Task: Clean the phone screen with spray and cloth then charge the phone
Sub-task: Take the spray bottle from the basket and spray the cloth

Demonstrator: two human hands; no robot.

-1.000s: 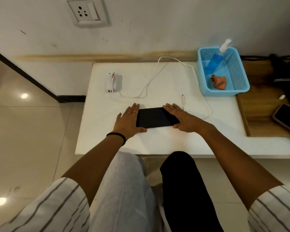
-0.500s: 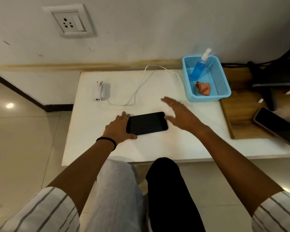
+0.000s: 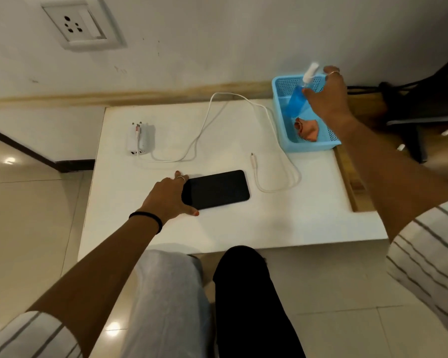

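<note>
A black phone [image 3: 216, 189] lies flat, screen up, near the middle of a white table [image 3: 166, 236]. The left hand [image 3: 170, 196] rests on the phone's left end, thumb along its near edge and fingers at its far corner, loosely holding it in place. The right hand [image 3: 325, 98] reaches over a blue plastic basket [image 3: 311, 146] at the table's far right corner, fingers spread beside a blue spray bottle [image 3: 299, 98] that leans inside the basket; the hand touches the bottle, but I cannot tell if it has closed around it. A crumpled pinkish cloth [image 3: 307, 127] lies in the basket (just below the bottle). A white charger [image 3: 137, 142] sits far left, its white cable [image 3: 204, 127] looping across the table to a free plug end [image 3: 254, 161] just right of the phone. 1 wall socket [image 3: 75, 24] is mounted above.
</note>
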